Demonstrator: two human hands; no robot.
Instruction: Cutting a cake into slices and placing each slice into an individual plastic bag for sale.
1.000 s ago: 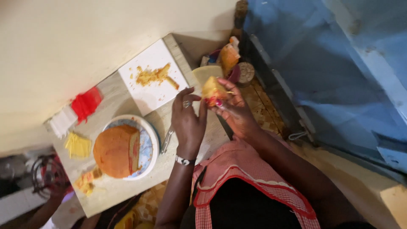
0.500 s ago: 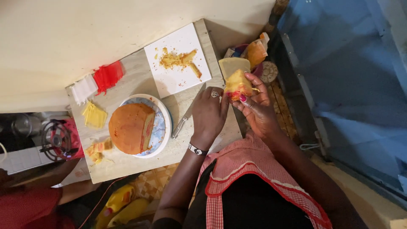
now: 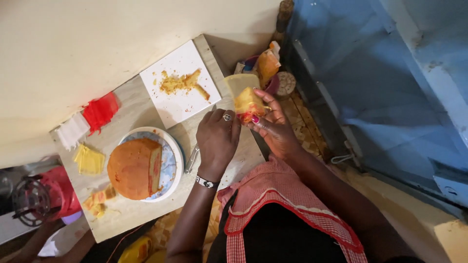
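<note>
Both hands meet over the counter's (image 3: pixel 146 214) near edge: the right hand (image 3: pixel 274 127) grips a cake slice (image 3: pixel 247 103) between thumb and curled fingers, while the left hand (image 3: pixel 218 139), ring on one finger and beaded band at the wrist, lies knuckles-up with its fingertips against the slice's lower left side. Whether the left hand grips anything I cannot tell.

Going by size, the pale wooden counter comes first. On it, at about eight o'clock from the hands, sits a round golden cake (image 3: pixel 134 168) with a wedge cut out, showing a red layer, on a blue-patterned plate (image 3: pixel 173 165). At eleven o'clock lies a white square board (image 3: pixel 178 104) strewn with yellow crumbs (image 3: pixel 181 85). Then the slice itself: yellow sponge, brown crust, red streak at its lower edge, held upright at twelve o'clock from the left hand and touching both. A knife (image 3: pixel 191 159) lies just left of the left wrist, beside the plate.
</note>
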